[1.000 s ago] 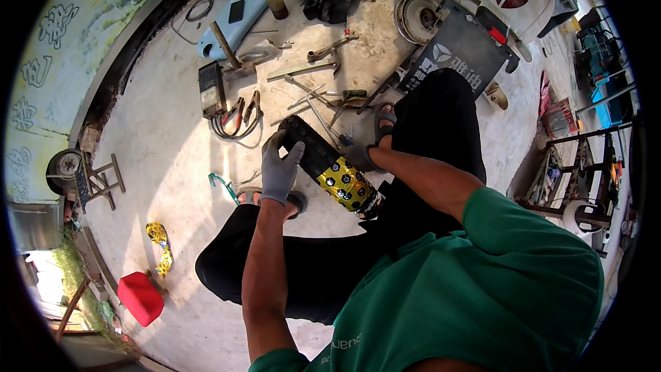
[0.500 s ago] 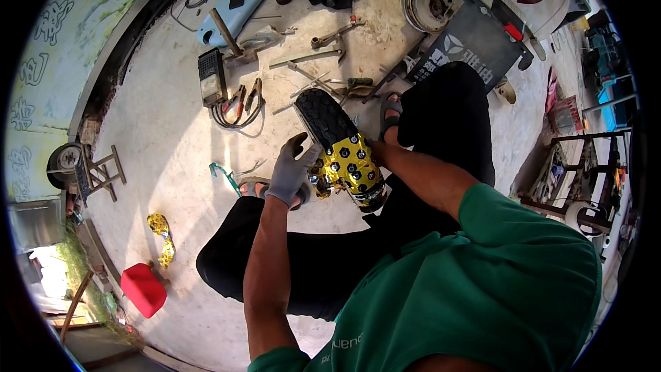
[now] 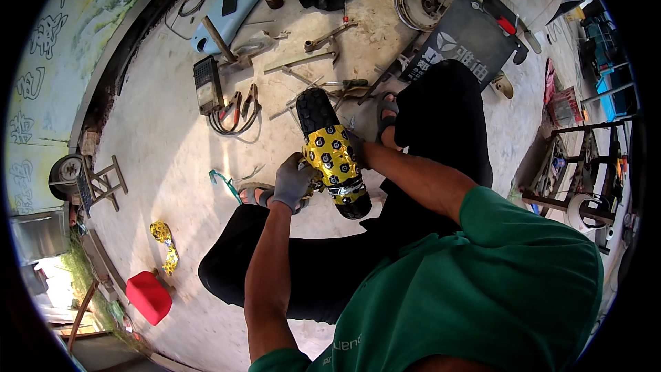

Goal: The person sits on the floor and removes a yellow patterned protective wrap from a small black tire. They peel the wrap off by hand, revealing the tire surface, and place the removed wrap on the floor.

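Observation:
Between my legs is a black knobbly tyre (image 3: 317, 109), tilted, its middle covered by yellow-and-black patterned plastic wrap (image 3: 329, 155). Bare tread shows at both its upper and lower ends. My left hand (image 3: 292, 180), in a grey glove, is closed on the bunched loose wrap at the tyre's left side. At the right side, my right hand (image 3: 357, 149) grips the tyre, its fingers mostly hidden behind it.
Beyond the tyre lie wrenches and bars (image 3: 301, 62), a screwdriver (image 3: 354, 83), a hammer (image 3: 222, 41) and a black box with clamp cables (image 3: 208, 86). A torn wrap strip (image 3: 165, 241) and a red stool (image 3: 149, 297) are at left. A dark panel (image 3: 451, 45) stands far right.
My left hand has closed on the loose wrap; its fingers were apart before. The tyre has turned and shifted slightly left, and more bare tread shows at its lower end.

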